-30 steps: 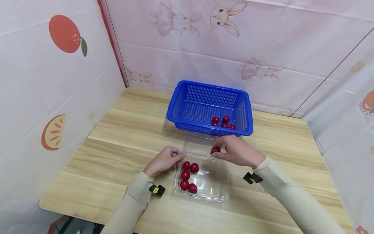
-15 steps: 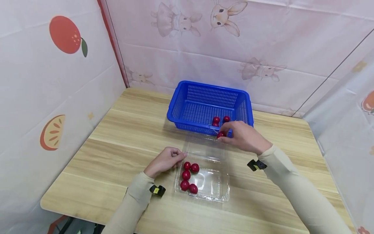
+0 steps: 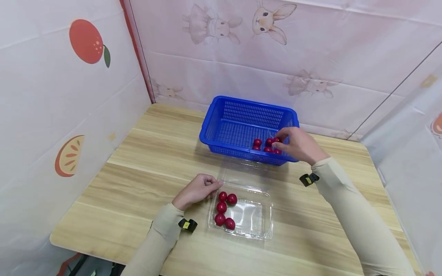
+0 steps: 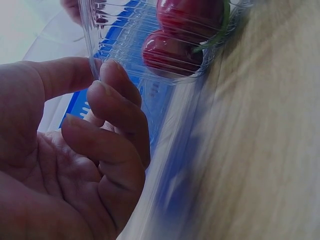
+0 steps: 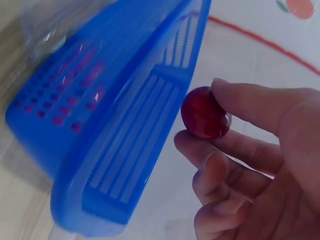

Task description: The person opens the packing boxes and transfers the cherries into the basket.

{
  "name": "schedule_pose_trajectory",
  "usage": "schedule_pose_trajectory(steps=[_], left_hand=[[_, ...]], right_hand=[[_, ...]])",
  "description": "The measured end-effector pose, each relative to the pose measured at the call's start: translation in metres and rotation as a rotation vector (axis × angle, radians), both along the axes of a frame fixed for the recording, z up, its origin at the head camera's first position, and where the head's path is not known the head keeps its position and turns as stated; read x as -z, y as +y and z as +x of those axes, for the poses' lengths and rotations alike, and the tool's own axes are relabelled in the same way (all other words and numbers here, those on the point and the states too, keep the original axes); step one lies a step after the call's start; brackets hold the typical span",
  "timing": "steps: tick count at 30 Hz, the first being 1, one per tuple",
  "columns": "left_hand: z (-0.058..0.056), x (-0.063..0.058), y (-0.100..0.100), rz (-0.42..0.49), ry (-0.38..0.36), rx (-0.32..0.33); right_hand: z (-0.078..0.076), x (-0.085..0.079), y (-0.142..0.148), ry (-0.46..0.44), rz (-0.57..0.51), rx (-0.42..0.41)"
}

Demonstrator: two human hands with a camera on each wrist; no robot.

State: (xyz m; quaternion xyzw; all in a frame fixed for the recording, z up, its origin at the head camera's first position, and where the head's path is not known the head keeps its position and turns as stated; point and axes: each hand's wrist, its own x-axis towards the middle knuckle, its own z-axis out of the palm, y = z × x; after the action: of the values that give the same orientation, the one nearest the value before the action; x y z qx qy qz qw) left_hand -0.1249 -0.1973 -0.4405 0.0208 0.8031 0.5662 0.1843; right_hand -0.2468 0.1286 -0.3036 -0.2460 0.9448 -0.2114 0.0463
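In the head view my right hand (image 3: 299, 145) reaches over the front right of the blue basket (image 3: 226, 151). Its thumb and fingers pinch a dark red cherry (image 5: 205, 114), seen close up in the right wrist view beside the basket's rim. Several more cherries (image 3: 257, 142) lie in the basket's front right part. My left hand (image 3: 196, 190) pinches the rim of a clear plastic clamshell box (image 3: 252, 234) at its back left corner. Inside the box, several cherries (image 3: 221, 207) sit along the left side. A green stem shows on one of them in the left wrist view.
A wood-grain table (image 3: 114, 207) bears both containers. The box's clear lid (image 3: 238, 174) lies folded back towards the basket. Printed cloth walls (image 3: 214, 69) stand behind and at both sides, close behind the basket.
My right hand has carried the cherry from above the box's lid, back and to the right, over the basket. The left hand has stayed at the box's corner.
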Motion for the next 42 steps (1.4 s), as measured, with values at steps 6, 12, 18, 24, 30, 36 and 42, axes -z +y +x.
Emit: schedule_pose_trajectory(steps=[6, 12, 18, 24, 30, 36, 42], left_hand=[[0.0, -0.001, 0.0, 0.004, 0.011, 0.001], [0.0, -0.002, 0.0, 0.008, 0.006, 0.002], [-0.001, 0.0, 0.0, 0.01, 0.005, 0.0], [0.0, 0.002, -0.001, -0.005, -0.003, -0.004], [0.0, 0.0, -0.001, -0.013, 0.002, 0.001], [0.001, -0.002, 0.001, -0.011, 0.009, 0.001], [0.002, -0.002, 0.001, -0.004, 0.012, -0.006]], right_hand=[[-0.019, 0.007, 0.01, 0.004, 0.011, 0.045], [-0.032, 0.016, 0.013, 0.004, 0.026, 0.044], [-0.045, 0.028, 0.008, 0.017, 0.1, 0.05], [-0.052, 0.037, 0.001, -0.027, 0.194, 0.082], [-0.053, 0.039, -0.001, -0.049, 0.235, 0.087], [-0.052, 0.043, -0.001, -0.082, 0.266, 0.1], [-0.05, 0.044, -0.002, -0.073, 0.266, 0.101]])
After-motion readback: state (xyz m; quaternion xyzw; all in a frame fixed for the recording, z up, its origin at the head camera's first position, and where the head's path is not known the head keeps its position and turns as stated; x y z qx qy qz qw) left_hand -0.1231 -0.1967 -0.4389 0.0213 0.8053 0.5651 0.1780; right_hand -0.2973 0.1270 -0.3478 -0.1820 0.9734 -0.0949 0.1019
